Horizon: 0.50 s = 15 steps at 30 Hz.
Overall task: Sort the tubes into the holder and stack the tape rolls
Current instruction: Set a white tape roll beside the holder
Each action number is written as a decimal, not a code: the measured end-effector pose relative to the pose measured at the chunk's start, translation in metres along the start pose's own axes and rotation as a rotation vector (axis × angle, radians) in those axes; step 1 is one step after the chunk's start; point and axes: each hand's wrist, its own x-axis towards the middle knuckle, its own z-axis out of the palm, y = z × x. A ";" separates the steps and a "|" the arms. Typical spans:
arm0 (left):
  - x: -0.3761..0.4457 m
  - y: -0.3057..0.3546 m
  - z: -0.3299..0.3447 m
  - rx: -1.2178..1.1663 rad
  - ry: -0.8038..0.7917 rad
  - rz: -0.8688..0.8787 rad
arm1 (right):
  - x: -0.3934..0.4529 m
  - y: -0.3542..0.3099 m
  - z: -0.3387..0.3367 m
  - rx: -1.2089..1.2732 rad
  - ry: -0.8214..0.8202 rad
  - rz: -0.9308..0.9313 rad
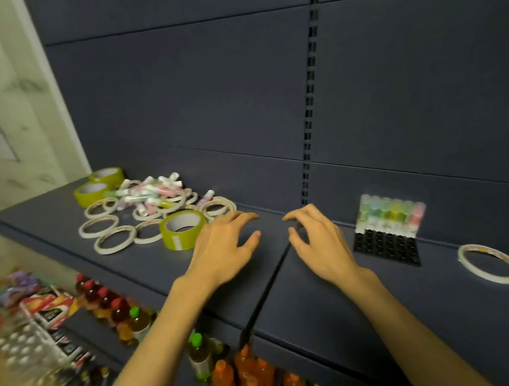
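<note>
A pile of small coloured tubes (152, 192) lies at the back left of the dark shelf (320, 296), among several thin white tape rolls (115, 239). Three wide yellow-green tape rolls sit there too, the nearest (183, 230) just left of my left hand (224, 249). A black holder (386, 246) stands to the right, with one back row of tubes (390, 211) in it. My right hand (318, 242) hovers left of the holder. Both hands hang over the bare shelf with loosely bent fingers, holding nothing. Two more thin white rolls (490, 264) lie at the far right.
The shelf's dark back panel rises behind everything, with a slotted upright (310, 108) in the middle. Below the shelf's front edge stand drink bottles (250, 378) and boxed goods (48, 308). A pale wall is at the left.
</note>
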 end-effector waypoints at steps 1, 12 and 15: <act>-0.008 -0.013 -0.008 0.011 0.003 -0.020 | 0.004 -0.013 0.010 0.010 -0.018 -0.011; -0.078 -0.180 -0.105 0.059 0.010 -0.130 | 0.060 -0.178 0.138 0.054 -0.084 -0.100; -0.090 -0.225 -0.125 0.071 0.013 -0.141 | 0.074 -0.216 0.171 0.061 -0.089 -0.099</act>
